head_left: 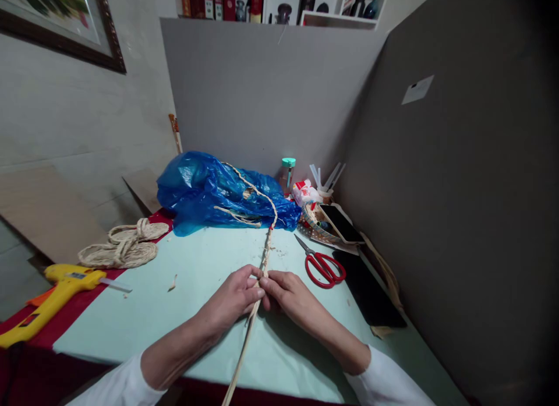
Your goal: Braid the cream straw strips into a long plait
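A pale straw-coloured braid (pixel 273 215) runs from the top of a blue plastic bag (pixel 205 187) down across the light green table cover (pixel 196 330). My left hand (pixel 238 290) pinches the braid's near end from the left. From the right, my right hand (pixel 283 290) grips the same spot, thumb on top. Below the fingers the unbraided strands (pixel 241 359) hang together toward the table's front edge. Both hands touch each other at the braid, so the exact crossing of strands is hidden. Red-handled scissors (pixel 322 268) lie to the right of my right hand, blades slightly apart.
At left lie a yellow glue gun (pixel 52 295) with a glue stick and a pair of woven straw slippers (pixel 124 246). Toward the right wall are a phone (pixel 343 222) on a basket, a black flat object (pixel 369 289) and a green-lidded jar (pixel 287 173).
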The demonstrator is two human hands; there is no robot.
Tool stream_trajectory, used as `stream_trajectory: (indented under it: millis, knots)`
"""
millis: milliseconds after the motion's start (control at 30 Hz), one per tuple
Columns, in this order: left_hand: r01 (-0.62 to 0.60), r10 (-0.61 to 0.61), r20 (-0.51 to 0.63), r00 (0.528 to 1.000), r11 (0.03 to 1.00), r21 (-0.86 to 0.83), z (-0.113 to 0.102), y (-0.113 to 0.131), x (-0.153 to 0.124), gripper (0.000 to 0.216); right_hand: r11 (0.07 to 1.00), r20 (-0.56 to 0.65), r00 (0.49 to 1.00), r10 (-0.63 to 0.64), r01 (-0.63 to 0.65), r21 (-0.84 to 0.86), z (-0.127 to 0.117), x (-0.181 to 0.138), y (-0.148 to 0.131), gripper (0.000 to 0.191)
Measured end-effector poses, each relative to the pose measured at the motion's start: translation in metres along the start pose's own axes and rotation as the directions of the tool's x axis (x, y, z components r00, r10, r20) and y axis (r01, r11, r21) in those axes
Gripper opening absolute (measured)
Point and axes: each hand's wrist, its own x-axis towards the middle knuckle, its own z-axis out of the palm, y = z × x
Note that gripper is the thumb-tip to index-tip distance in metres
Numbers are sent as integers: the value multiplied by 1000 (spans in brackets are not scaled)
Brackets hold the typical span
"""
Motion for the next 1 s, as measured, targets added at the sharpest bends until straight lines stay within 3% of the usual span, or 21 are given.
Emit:
stream_trajectory:
  millis: [100, 167, 267, 400, 500, 633, 700, 767, 833, 900, 1000]
  knots:
    - [-7, 13, -39, 999, 989, 147, -4, -2, 0, 16, 1000, 11, 1000, 14, -14, -2, -2, -1, 1, 47]
    - [-37, 72, -87, 994, 934, 356, -6, 1, -3, 13, 998, -7, 1000, 27, -27, 61, -1, -1, 3, 46]
    - [-90, 227, -110, 968, 716, 692, -4, 12, -11, 28, 986, -50, 999, 0, 8, 165, 0, -2, 5, 42]
    - [-33, 273, -110, 956, 471, 882, 6, 21, -20, 32, 947, -31, 1000, 4, 6, 321, -2, -4, 1, 38]
    - [-8, 352, -86, 932, 256, 967, 17, 14, -25, 31, 908, 22, 1000, 17, -25, 418, -4, -7, -2, 32]
    - [-27, 482, 61, 874, -78, 997, 29, -6, -29, 26, 895, 73, 996, 56, -82, 439, -4, -10, -3, 29]
    - [-55, 508, 133, 851, -165, 985, 33, -13, -31, 29, 911, 39, 996, 86, -94, 400, -2, -10, -2, 29]
    - [-119, 531, 169, 830, -127, 985, 34, -14, -35, 29, 923, 8, 994, 112, -107, 370, 0, -10, -1, 28]
    - [-198, 540, 163, 826, 7, 980, 30, -7, -37, 19, 921, -1, 992, 128, -119, 370, 1, -10, -2, 25]
    - [-223, 518, 86, 851, 208, 953, 22, 5, -36, 11, 905, 17, 993, 118, -114, 411, 0, -10, -4, 23]
    - [-126, 389, -166, 906, 624, 771, 9, 23, -23, 27, 859, 57, 997, 48, -71, 508, -3, -11, -7, 23]
